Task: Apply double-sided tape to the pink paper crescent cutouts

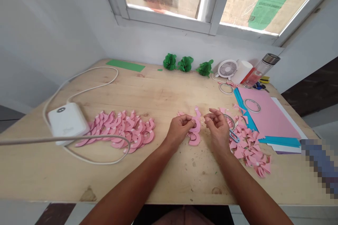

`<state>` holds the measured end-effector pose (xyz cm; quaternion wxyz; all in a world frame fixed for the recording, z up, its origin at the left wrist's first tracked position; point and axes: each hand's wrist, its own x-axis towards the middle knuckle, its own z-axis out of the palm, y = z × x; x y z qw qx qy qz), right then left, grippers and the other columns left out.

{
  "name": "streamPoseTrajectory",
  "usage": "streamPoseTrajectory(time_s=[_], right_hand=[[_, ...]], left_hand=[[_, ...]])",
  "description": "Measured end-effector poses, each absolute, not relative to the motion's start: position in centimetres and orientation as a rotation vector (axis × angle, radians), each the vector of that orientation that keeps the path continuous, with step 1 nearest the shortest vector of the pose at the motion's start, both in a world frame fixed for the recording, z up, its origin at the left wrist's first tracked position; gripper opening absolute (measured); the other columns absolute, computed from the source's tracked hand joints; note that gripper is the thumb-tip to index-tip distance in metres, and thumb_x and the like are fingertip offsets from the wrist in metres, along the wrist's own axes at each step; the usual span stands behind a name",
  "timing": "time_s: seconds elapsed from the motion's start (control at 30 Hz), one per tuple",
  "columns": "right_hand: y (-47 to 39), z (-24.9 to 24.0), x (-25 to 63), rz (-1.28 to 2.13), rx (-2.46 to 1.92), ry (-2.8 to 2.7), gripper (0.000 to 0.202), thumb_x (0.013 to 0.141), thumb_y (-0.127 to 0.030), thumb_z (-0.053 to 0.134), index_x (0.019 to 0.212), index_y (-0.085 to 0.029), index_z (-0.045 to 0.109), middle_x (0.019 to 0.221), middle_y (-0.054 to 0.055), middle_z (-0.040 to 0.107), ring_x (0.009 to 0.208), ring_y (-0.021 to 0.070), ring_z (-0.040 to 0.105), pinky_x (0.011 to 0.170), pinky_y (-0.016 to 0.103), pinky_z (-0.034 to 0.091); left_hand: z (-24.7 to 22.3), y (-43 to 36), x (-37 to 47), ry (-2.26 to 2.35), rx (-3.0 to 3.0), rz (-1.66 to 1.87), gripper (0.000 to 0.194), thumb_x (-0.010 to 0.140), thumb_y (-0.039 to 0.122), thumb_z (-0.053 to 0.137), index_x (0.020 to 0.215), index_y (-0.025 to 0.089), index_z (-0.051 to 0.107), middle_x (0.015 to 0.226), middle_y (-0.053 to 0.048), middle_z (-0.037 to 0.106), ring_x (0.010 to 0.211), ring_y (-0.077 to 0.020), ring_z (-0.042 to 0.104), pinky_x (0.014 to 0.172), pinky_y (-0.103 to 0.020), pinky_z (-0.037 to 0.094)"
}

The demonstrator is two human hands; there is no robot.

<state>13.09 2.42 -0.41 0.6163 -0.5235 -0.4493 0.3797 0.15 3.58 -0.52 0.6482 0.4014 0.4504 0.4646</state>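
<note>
My left hand is closed, thumb and forefinger pinching a curved pink paper piece just above the table. Below it lies another curved pink piece, and more pink paper shows just behind. To the right is my right hand, its thumb and forefinger brought together and the other fingers loosely curled. Whether something small is between those fingertips I cannot make out. Beside that hand, partly hidden by it, is a blue-grey cutter among pink paper scraps.
Pink curved pieces lie heaped at left, by a white power bank and its looping cable. Green paper balls, a small fan and a bottle line the back. Pink sheets and a tape roll lie right.
</note>
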Motion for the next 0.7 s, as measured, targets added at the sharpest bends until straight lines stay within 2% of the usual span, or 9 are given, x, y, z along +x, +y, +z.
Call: streamPoseTrajectory(time_s=[0.13,0.23,0.4,0.53,0.7], right_hand=[[2.23,-0.06,12.95,0.918,-1.243,-1.091,0.014,0.073,-0.026,0.058,0.084,-0.018,0.060,0.081,0.002,0.060,0.070,0.0123,0.054,0.064,0.025,0.043],[2.13,-0.25,12.85,0.956,-1.222,-1.157,0.009,0.074,-0.024,0.056,0.079,-0.019,0.061,0.080,0.001,0.061,0.073,0.0127,0.054,0.067,0.025,0.042],[2.21,-0.88,12.75,0.998,-1.199,-1.209,0.008,0.075,-0.024,0.056,0.078,-0.019,0.062,0.084,0.002,0.061,0.075,0.0131,0.055,0.066,0.024,0.043],[2.23,-0.91,12.64,1.014,-1.220,-1.217,0.008,0.074,-0.025,0.056,0.077,-0.019,0.062,0.079,0.001,0.060,0.069,0.0120,0.054,0.062,0.023,0.042],[2.11,-0.69,12.54,1.010,-1.267,-1.210,0.011,0.073,-0.027,0.057,0.076,-0.018,0.061,0.073,0.001,0.061,0.065,0.0125,0.054,0.060,0.024,0.043]], left_hand=[[-0.37,3.83,-0.19,1.016,0.906,1.093,0.015,0.063,0.026,0.064,0.068,0.013,0.059,0.060,0.000,0.060,0.050,-0.0083,0.052,0.048,-0.019,0.043],[-0.23,3.85,-0.24,1.023,0.924,1.103,0.014,0.063,0.025,0.064,0.068,0.013,0.059,0.059,0.000,0.059,0.049,-0.0077,0.051,0.048,-0.018,0.042],[-0.24,3.68,-0.13,1.042,0.972,1.121,0.014,0.065,0.026,0.063,0.069,0.013,0.060,0.059,0.001,0.057,0.050,-0.0075,0.049,0.047,-0.017,0.041],[-0.30,3.54,-0.11,1.046,1.029,1.120,0.014,0.066,0.026,0.062,0.070,0.013,0.060,0.063,-0.001,0.058,0.056,-0.0095,0.051,0.050,-0.018,0.043],[-0.13,3.50,-0.08,1.052,1.059,1.119,0.014,0.066,0.027,0.062,0.067,0.013,0.060,0.060,0.001,0.056,0.053,-0.0087,0.049,0.048,-0.018,0.040]])
